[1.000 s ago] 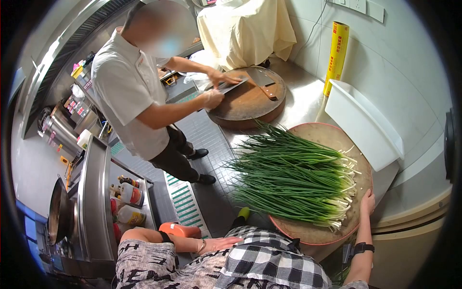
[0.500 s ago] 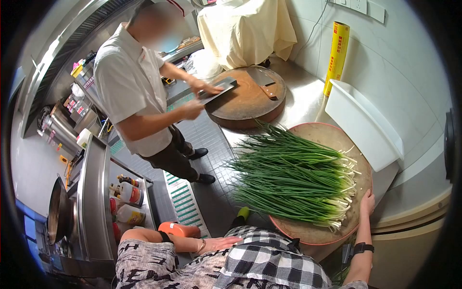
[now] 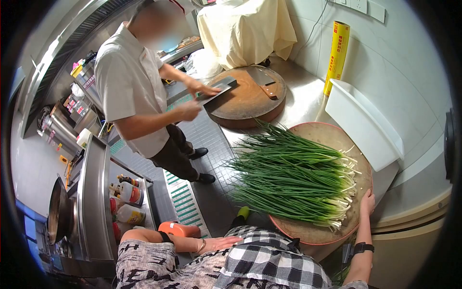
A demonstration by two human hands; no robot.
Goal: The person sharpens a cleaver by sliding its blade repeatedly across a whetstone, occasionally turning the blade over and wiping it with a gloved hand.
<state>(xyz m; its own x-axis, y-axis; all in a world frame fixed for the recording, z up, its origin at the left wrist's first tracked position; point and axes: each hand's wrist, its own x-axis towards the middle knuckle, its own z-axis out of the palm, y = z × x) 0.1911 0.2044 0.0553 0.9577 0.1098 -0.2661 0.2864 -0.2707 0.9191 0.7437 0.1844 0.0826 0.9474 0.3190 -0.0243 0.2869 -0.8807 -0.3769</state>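
Note:
My left hand (image 3: 222, 243) lies flat on the checked apron (image 3: 260, 250), its fingers stretched out and holding nothing. At the lower right, my right hand (image 3: 367, 204) grips the rim of a round board (image 3: 313, 129) with a red edge. A wide pile of green onions (image 3: 293, 178) lies on that board, white root ends toward the right and green tips hanging past the left edge.
A co-worker (image 3: 134, 82) stands at the left, moving a cleaver (image 3: 214, 95) on a dark block at a round chopping block (image 3: 245, 103). Another cleaver (image 3: 262, 79) lies there. A white bin (image 3: 365, 125) and yellow roll (image 3: 337, 58) stand by the wall.
The co-worker's hands and forearms have shifted slightly at the cleaver. My hands, the board and the green onions have not visibly moved.

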